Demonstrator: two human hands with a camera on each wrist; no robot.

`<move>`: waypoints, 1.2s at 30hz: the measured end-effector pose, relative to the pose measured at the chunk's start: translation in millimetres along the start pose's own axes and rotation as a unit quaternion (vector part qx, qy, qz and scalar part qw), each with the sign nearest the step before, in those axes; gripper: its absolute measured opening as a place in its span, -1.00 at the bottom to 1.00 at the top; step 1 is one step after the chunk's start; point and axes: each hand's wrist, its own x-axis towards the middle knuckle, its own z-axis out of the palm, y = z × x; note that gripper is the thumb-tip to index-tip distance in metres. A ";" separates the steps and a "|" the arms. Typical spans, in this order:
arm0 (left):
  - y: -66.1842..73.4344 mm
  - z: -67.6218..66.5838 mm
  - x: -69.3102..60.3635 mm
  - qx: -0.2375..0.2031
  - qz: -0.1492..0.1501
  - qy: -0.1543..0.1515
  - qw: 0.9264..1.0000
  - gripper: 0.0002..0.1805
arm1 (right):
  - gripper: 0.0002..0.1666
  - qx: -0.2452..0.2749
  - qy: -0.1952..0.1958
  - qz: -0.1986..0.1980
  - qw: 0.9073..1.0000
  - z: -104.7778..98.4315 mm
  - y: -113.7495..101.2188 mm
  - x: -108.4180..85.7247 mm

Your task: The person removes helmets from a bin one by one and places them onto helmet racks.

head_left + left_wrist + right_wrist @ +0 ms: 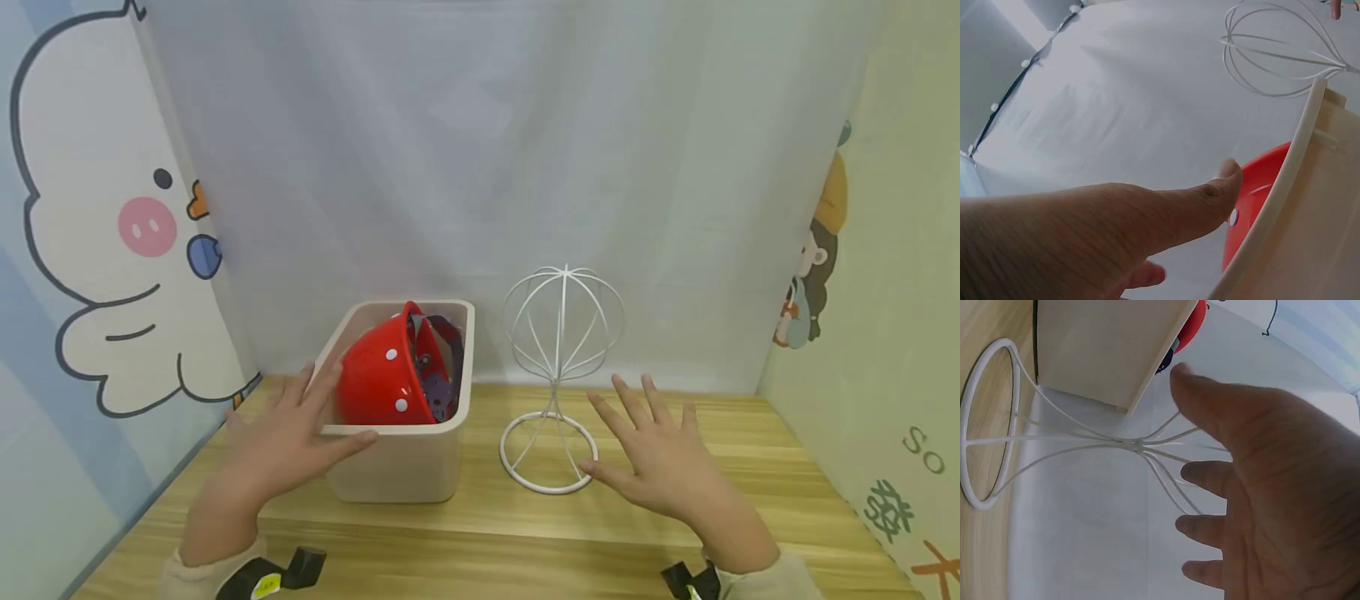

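Note:
A red safety helmet (378, 375) with white dots lies on its side in a cream plastic bin (393, 467); its dark inner harness and strap face right. My left hand (281, 437) hovers at the bin's left side, fingers spread and holding nothing. In the left wrist view its thumb appears near the bin rim (1300, 147) and the helmet (1254, 194). To the right of the bin a white wire stand (555, 375) with a globe-shaped top stands upright on a ring base. My right hand (660, 458), fingers spread and holding nothing, is just right of the stand; whether it touches cannot be told.
The bin and stand are on a wood-grain table (487, 550). Behind hangs a pale grey cloth (525, 150). Cartoon-printed panels border the table, one on the left (90, 167) and one on the right (862, 400).

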 end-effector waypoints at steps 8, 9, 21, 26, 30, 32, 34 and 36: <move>-26.0 11.1 13.9 -0.169 -0.032 -0.046 0.984 0.43 | -0.35 0.140 0.027 -0.143 0.979 11.4 -36.3 6.9; -28.1 13.2 15.4 -0.188 -0.030 -0.047 0.981 0.43 | -0.38 0.164 0.038 -0.163 0.972 14.3 -43.5 9.1; -28.6 21.3 23.5 -0.277 -0.012 -0.020 0.961 0.13 | -0.14 0.393 0.046 -0.143 0.907 16.3 -115.2 88.9; -27.7 27.3 26.2 -0.293 -0.005 -0.019 0.956 0.07 | 0.03 0.485 0.024 -0.072 0.871 17.9 -140.4 129.1; -27.1 26.1 24.6 -0.282 -0.023 -0.023 0.959 0.15 | 0.11 0.486 0.026 -0.045 0.873 19.7 -157.2 153.5; -27.2 24.1 23.1 -0.274 -0.034 -0.026 0.961 0.19 | 0.19 0.481 0.017 -0.021 0.876 19.4 -165.2 164.7; -28.2 21.9 21.9 -0.268 -0.041 -0.029 0.962 0.22 | 0.30 0.476 0.002 0.012 0.879 19.3 -173.1 175.1; -29.9 20.2 21.3 -0.264 -0.039 -0.030 0.963 0.21 | 0.39 0.474 -0.009 0.044 0.879 20.8 -181.2 185.0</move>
